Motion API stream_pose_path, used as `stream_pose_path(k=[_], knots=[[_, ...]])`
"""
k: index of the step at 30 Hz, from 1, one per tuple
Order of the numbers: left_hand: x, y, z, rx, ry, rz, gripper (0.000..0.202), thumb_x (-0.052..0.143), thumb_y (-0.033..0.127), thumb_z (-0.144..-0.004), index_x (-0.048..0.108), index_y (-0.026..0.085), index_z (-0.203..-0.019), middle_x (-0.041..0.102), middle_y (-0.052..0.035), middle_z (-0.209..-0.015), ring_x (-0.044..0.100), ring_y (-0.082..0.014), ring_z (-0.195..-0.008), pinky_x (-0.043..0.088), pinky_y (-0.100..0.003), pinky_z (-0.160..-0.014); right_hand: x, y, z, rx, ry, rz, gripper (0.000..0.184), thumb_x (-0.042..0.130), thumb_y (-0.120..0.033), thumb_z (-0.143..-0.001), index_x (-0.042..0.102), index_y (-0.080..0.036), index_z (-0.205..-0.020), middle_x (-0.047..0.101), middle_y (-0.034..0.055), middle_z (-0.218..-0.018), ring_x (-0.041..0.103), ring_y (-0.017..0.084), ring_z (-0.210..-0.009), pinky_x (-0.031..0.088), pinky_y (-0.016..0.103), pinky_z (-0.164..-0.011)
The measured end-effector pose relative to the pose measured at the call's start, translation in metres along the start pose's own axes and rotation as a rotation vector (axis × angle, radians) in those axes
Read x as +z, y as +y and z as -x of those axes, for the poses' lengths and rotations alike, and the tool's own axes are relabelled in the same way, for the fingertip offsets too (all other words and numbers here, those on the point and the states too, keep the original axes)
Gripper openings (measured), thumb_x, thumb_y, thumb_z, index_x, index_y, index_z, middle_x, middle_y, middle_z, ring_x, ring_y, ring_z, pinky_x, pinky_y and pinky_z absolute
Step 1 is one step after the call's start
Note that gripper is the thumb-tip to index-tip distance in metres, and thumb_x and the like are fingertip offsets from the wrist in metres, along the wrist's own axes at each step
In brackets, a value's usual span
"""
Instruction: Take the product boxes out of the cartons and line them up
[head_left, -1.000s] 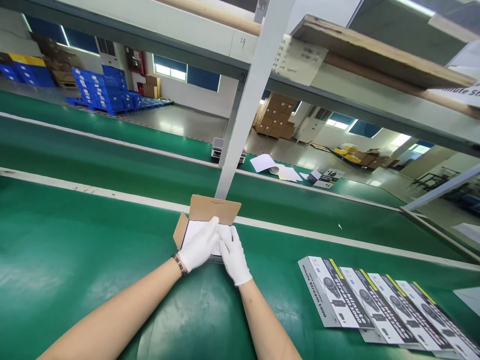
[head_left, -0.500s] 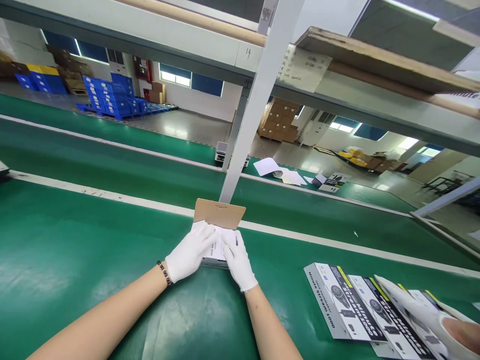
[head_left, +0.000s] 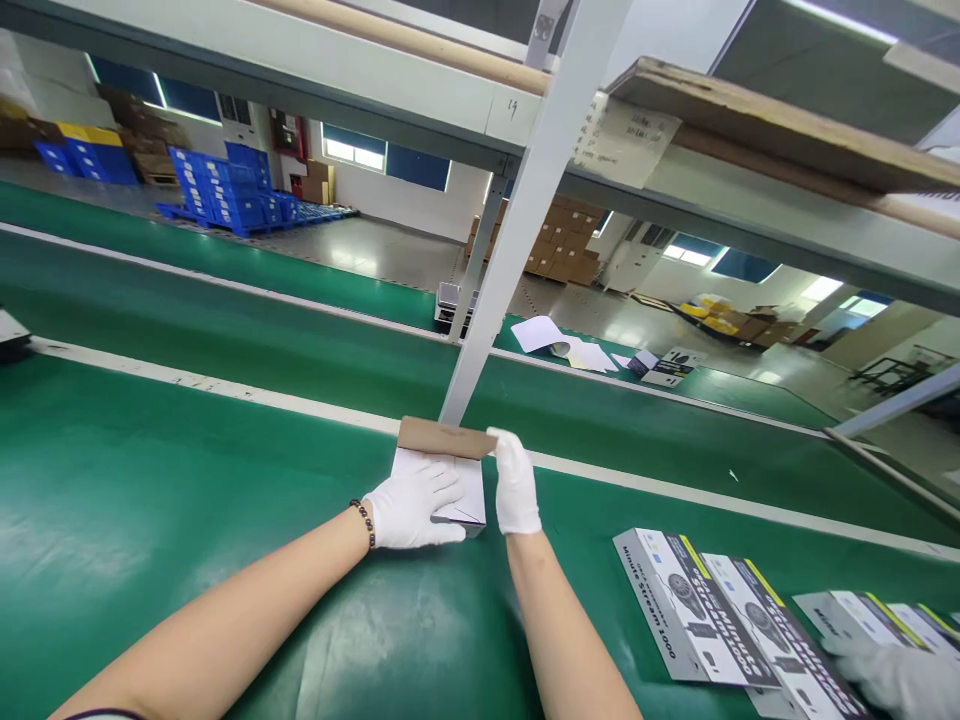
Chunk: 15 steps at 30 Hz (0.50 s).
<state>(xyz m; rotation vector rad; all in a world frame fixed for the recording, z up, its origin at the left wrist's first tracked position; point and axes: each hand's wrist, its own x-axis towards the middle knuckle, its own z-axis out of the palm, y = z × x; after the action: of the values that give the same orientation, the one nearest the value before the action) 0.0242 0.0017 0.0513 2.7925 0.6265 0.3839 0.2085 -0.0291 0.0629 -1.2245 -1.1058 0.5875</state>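
Note:
A small carton [head_left: 471, 487] sits on the green work surface, its white inner flaps folded down over the top. My left hand [head_left: 417, 503], in a white glove, lies flat on those flaps with the fingers spread. The brown-lined lid [head_left: 439, 438] leans up along the carton's far side. At the lid's right corner is my right hand [head_left: 516, 483], also gloved, its fingers together and pinching the edge. What the carton holds is hidden beneath the flaps.
Printed grey-and-black boxes [head_left: 701, 605] lie at right, where another person's gloved hand [head_left: 900, 670] touches more of them. A slanting metal post [head_left: 525, 225] rises just beyond the carton. Papers [head_left: 562, 345] rest on the far belt. A wooden board [head_left: 780, 120] is overhead.
Both hands were on the carton's white top panels. My right hand has moved up to the lid's corner, and the lid has tilted lower. The other person's hand shifted among the printed boxes.

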Motion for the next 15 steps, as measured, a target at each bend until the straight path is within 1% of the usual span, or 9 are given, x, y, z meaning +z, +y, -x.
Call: stream_pose_path(k=[2, 3, 5, 6, 8, 9, 11, 13, 15], knots=[[-0.005, 0.003, 0.004, 0.027, 0.054, 0.12, 0.057, 0.053, 0.057, -0.088, 0.058, 0.021, -0.132, 0.057, -0.0098, -0.138, 0.044, -0.0336, -0.134, 0.027, -0.048, -0.117, -0.003, 0.002, 0.022, -0.006, -0.02, 0.164, 0.044, 0.057, -0.06, -0.084, 0.07, -0.018, -0.089, 0.069, 0.0099, -0.103, 0.062, 0.025, -0.103, 0.044, 0.043, -0.1], [-0.006, 0.004, 0.008, 0.043, 0.096, 0.226, 0.054, 0.053, 0.054, -0.089, 0.057, 0.022, -0.133, 0.058, -0.0082, -0.137, 0.045, -0.0319, -0.133, 0.029, -0.046, -0.116, -0.005, 0.007, 0.035, -0.001, 0.002, 0.197, 0.042, 0.059, -0.059, -0.083, 0.07, -0.019, -0.086, 0.068, 0.0107, -0.107, 0.06, 0.026, -0.107, 0.044, 0.043, -0.101], [-0.003, 0.004, 0.02, 0.001, 0.24, 0.49, 0.049, 0.048, 0.049, -0.092, 0.057, 0.024, -0.133, 0.061, -0.0062, -0.134, 0.051, -0.0281, -0.129, 0.037, -0.042, -0.113, -0.009, 0.022, 0.056, 0.006, 0.028, 0.227, 0.041, 0.061, -0.058, -0.082, 0.072, -0.019, -0.092, 0.063, 0.0125, -0.123, 0.055, 0.027, -0.12, 0.042, 0.043, -0.104], [0.0, 0.004, 0.027, -0.078, 0.337, 0.612, 0.048, 0.045, 0.048, -0.094, 0.058, 0.023, -0.132, 0.063, -0.0063, -0.131, 0.055, -0.0268, -0.125, 0.041, -0.041, -0.11, -0.01, 0.029, 0.064, 0.008, 0.014, 0.223, 0.042, 0.06, -0.057, -0.083, 0.071, -0.02, -0.1, 0.059, 0.013, -0.131, 0.052, 0.028, -0.124, 0.042, 0.042, -0.105], [0.008, 0.001, 0.037, -0.312, 0.527, 0.749, 0.047, 0.043, 0.05, -0.095, 0.063, 0.02, -0.125, 0.067, -0.0074, -0.123, 0.061, -0.0267, -0.117, 0.046, -0.042, -0.105, -0.01, 0.04, 0.07, 0.004, -0.055, 0.205, 0.046, 0.058, -0.055, -0.086, 0.068, -0.021, -0.114, 0.051, 0.0133, -0.142, 0.05, 0.027, -0.129, 0.043, 0.042, -0.106], [0.012, -0.001, 0.04, -0.427, 0.593, 0.757, 0.046, 0.045, 0.051, -0.094, 0.065, 0.019, -0.12, 0.069, -0.0076, -0.12, 0.062, -0.0271, -0.114, 0.046, -0.043, -0.105, -0.009, 0.044, 0.069, -0.01, -0.083, 0.202, 0.048, 0.058, -0.054, -0.086, 0.066, -0.02, -0.119, 0.049, 0.0133, -0.144, 0.049, 0.027, -0.13, 0.043, 0.043, -0.106], [0.018, -0.006, 0.04, -0.562, 0.629, 0.715, 0.042, 0.051, 0.052, -0.09, 0.067, 0.02, -0.113, 0.07, -0.0068, -0.116, 0.064, -0.0273, -0.111, 0.046, -0.045, -0.106, -0.008, 0.05, 0.063, -0.045, -0.094, 0.229, 0.051, 0.059, -0.053, -0.086, 0.063, -0.019, -0.125, 0.049, 0.0135, -0.144, 0.048, 0.028, -0.132, 0.042, 0.044, -0.108], [0.022, -0.011, 0.036, -0.599, 0.651, 0.675, 0.039, 0.057, 0.049, -0.086, 0.066, 0.02, -0.11, 0.07, -0.0072, -0.115, 0.064, -0.0272, -0.11, 0.047, -0.045, -0.104, -0.007, 0.053, 0.056, -0.066, -0.078, 0.275, 0.051, 0.06, -0.051, -0.086, 0.064, -0.018, -0.125, 0.053, 0.0137, -0.141, 0.05, 0.028, -0.131, 0.043, 0.045, -0.109], [0.027, -0.018, 0.031, -0.641, 0.72, 0.669, 0.042, 0.064, 0.046, -0.082, 0.062, 0.018, -0.113, 0.068, -0.0091, -0.115, 0.064, -0.0274, -0.11, 0.051, -0.044, -0.099, -0.007, 0.055, 0.051, -0.092, -0.081, 0.315, 0.044, 0.059, -0.047, -0.087, 0.067, -0.019, -0.12, 0.056, 0.013, -0.138, 0.053, 0.028, -0.128, 0.045, 0.045, -0.107]])
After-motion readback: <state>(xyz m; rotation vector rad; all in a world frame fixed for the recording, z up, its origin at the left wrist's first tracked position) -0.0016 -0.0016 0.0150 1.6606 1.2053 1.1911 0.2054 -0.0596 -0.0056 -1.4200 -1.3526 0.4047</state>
